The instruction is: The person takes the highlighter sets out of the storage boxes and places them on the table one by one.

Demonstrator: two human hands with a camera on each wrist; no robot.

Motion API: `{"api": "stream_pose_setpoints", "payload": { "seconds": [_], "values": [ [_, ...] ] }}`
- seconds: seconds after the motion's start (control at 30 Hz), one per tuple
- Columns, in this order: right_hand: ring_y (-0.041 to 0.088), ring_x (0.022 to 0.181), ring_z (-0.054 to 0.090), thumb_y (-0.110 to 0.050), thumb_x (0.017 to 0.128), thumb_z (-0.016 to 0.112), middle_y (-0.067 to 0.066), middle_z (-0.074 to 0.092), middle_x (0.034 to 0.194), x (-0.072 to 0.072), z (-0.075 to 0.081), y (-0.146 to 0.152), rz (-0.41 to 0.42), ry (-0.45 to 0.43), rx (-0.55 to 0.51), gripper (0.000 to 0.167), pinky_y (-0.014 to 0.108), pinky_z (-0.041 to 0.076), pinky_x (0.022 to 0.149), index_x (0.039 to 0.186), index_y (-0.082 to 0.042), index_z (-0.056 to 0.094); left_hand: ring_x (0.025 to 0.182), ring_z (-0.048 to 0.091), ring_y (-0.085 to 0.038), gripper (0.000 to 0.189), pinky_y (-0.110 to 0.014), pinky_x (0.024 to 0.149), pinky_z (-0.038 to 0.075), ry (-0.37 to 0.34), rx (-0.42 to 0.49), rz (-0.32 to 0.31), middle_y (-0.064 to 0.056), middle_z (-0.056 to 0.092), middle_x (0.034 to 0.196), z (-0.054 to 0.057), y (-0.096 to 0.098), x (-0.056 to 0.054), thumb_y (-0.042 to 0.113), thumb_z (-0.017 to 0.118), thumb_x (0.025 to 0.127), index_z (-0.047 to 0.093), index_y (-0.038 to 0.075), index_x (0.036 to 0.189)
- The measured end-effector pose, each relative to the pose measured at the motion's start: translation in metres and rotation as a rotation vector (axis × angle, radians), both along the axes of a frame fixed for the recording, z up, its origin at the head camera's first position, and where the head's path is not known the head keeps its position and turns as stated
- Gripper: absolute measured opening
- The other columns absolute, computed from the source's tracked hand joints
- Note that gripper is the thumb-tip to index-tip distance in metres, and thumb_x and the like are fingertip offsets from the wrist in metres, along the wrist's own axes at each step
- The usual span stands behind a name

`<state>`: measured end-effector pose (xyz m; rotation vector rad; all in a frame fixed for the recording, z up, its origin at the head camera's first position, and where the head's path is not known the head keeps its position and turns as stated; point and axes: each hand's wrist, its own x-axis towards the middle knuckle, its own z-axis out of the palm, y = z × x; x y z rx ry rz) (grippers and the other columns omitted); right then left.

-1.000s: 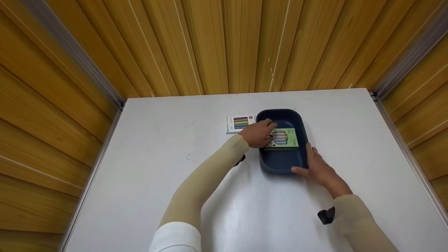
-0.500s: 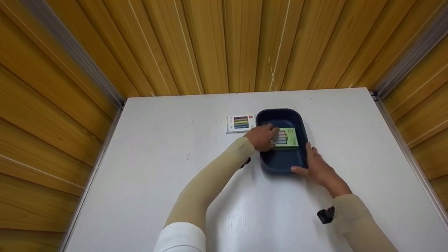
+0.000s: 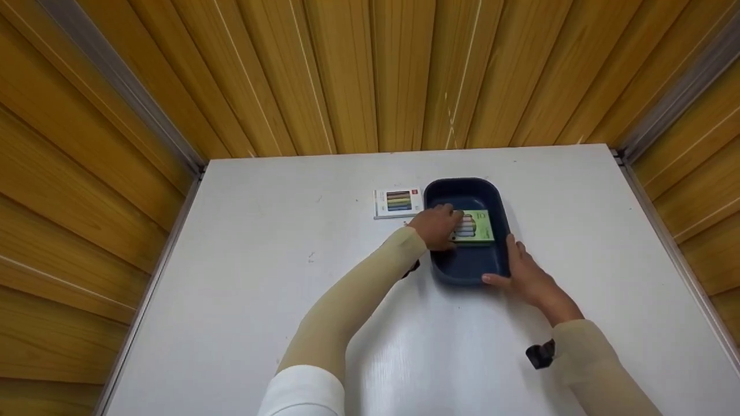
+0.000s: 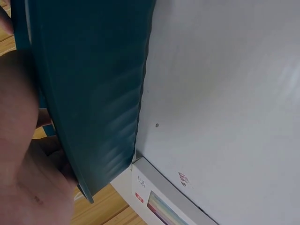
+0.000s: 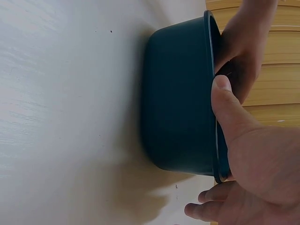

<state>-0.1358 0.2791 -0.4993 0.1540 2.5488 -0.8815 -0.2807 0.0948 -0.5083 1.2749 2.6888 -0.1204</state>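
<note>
A dark blue rectangular basin [image 3: 467,271] stands on the white table, with a flat green box [image 3: 481,226] picturing coloured sticks lying inside it. My left hand [image 3: 435,226] reaches over the basin's left rim and holds the box's left end, fingers by the far edge and thumb by the near edge. Its fingertips are mostly hidden behind the basin wall in the left wrist view. My right hand [image 3: 531,283] rests at the basin's near right corner. In the right wrist view its straight thumb [image 5: 225,96] lies on the rim, and its fingers extend outside the wall.
A white box [image 3: 399,203] with a picture of coloured sticks lies just left of the basin, close to its wall. Slatted wood panels [image 3: 347,75] rise behind the table [image 3: 260,277] and at both sides. Dark wrist straps sit at both sleeves.
My left hand has shifted slightly right, farther over the green box, baring more of the white box. The green box, the basin and my right hand have stayed in place.
</note>
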Motion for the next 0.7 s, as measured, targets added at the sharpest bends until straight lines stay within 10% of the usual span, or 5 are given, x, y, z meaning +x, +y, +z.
{"api": "stream_pose_setpoints", "payload": {
  "seconds": [0.7],
  "values": [
    [0.054,0.143,0.001,-0.059,0.086,0.061,0.035,-0.011,0.155,0.0016,-0.0015,0.0009,-0.001,0.028,-0.006,0.118,0.068,0.013,0.112,0.151,-0.003,-0.02,0.125,0.052,-0.02,0.059,-0.034,0.106,0.044,-0.007,-0.039,0.044,-0.007,0.051,0.136,-0.0003,0.007,0.0017,0.035,0.056,0.094,0.036,0.016,0.146]
  ]
}}
